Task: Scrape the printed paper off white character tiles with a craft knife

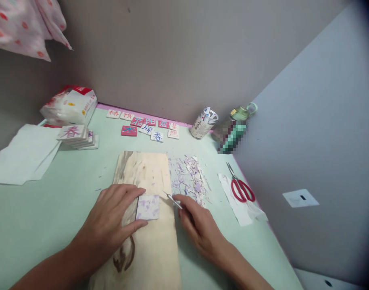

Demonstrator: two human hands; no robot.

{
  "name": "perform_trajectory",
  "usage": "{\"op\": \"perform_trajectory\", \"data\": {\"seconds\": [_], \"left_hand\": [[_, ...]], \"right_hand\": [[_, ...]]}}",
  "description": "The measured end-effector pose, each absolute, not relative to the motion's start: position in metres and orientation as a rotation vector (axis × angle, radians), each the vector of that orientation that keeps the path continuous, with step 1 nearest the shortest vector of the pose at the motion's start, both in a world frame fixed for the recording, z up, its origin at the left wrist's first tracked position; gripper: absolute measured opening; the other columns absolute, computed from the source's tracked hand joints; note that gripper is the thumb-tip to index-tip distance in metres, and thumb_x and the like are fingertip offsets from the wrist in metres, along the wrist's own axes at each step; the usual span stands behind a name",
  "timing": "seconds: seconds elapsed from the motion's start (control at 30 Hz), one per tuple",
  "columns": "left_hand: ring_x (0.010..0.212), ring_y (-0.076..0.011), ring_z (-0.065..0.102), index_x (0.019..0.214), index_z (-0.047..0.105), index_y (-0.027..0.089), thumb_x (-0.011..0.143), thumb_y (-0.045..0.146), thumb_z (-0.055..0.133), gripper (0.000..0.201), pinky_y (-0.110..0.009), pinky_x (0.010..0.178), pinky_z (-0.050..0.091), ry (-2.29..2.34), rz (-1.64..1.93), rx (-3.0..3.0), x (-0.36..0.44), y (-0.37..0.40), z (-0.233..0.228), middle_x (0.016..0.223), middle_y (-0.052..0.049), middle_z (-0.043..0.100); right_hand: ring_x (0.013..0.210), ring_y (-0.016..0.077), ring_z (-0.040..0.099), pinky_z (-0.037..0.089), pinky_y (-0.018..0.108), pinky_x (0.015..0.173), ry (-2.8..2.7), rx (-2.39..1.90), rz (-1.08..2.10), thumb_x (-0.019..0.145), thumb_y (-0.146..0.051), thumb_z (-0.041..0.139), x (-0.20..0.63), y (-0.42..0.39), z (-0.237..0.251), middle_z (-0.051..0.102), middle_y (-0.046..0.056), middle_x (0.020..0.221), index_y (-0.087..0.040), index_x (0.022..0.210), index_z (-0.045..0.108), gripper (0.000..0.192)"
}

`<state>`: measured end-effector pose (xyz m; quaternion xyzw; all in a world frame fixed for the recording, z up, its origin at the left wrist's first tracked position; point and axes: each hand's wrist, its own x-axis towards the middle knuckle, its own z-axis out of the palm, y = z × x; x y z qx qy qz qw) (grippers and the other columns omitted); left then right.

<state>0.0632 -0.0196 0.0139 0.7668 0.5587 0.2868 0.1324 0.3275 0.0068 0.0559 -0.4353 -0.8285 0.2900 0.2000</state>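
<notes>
A small square tile (148, 208), white with purple patches, lies flat on a wooden board (148, 169). My left hand (117, 213) grips the tile between thumb and fingers along its left side. To the right of the tile, my right hand (194, 219) holds a thin silver craft knife (174, 200) like a pen, its tip pointing up and left over the board's right edge. The tip is apart from the tile. Purple and white shavings (192, 179) are scattered on the table beside the board.
Several character tiles (157, 137) lie at the back, with a tile stack (78, 137) at left. White paper (27, 155) and a tissue pack (71, 106) are also left. At right are a can (202, 125), a bottle (234, 129) and red-handled scissors (241, 189) on tissue.
</notes>
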Motion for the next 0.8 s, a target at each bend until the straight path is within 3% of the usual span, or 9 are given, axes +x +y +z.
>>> {"op": "perform_trajectory", "data": {"seconds": [0.07,0.2,0.43,0.57,0.8], "left_hand": [[0.112,-0.0303,0.055,0.125,0.055,0.025,0.089,0.05,0.063,0.045,-0.047,0.095,0.042,1.672,0.884,2.308,0.067,-0.023,0.018,0.119,-0.007,0.062],[0.1,-0.0238,0.061,0.119,0.06,0.023,0.094,0.041,0.058,0.03,-0.039,0.091,0.045,1.537,0.903,2.6,0.081,-0.04,0.027,0.109,-0.003,0.069],[0.116,-0.025,0.058,0.133,0.055,0.009,0.083,0.054,0.063,0.068,-0.034,0.097,0.043,1.474,0.809,2.851,0.1,-0.066,0.015,0.129,-0.01,0.068],[0.126,-0.0283,0.054,0.148,0.041,0.007,0.082,0.058,0.062,0.086,-0.036,0.102,0.042,1.475,0.777,2.83,0.101,-0.068,0.006,0.138,-0.013,0.062],[0.121,-0.0316,0.059,0.157,0.01,0.001,0.085,0.061,0.056,0.105,-0.038,0.105,0.039,1.538,0.796,2.83,0.113,-0.071,0.013,0.133,-0.018,0.065]], "right_hand": [[0.081,0.016,0.065,0.051,0.029,0.068,-2.335,-1.097,0.782,0.101,-0.019,0.04,0.33,0.003,0.051,0.069,0.006,0.103,-0.025,0.134,0.049,0.035],[0.071,0.0145,0.063,0.049,0.027,0.06,-2.351,-1.052,0.716,0.1,-0.017,0.042,0.333,0.001,0.049,0.069,0.003,0.089,-0.023,0.132,0.054,0.035],[0.061,0.014,0.056,0.043,0.026,0.05,-2.563,-0.974,0.418,0.102,-0.018,0.04,0.331,-0.001,0.05,0.06,0.003,0.08,-0.018,0.132,0.056,0.034],[0.056,0.0138,0.053,0.04,0.026,0.047,-2.612,-0.911,0.167,0.102,-0.017,0.039,0.327,-0.003,0.043,0.06,0.003,0.077,-0.016,0.132,0.056,0.034],[0.054,0.0147,0.049,0.038,0.028,0.046,-2.563,-0.877,-0.082,0.099,-0.011,0.04,0.32,-0.01,0.033,0.059,0.003,0.07,-0.015,0.133,0.053,0.036]]}}
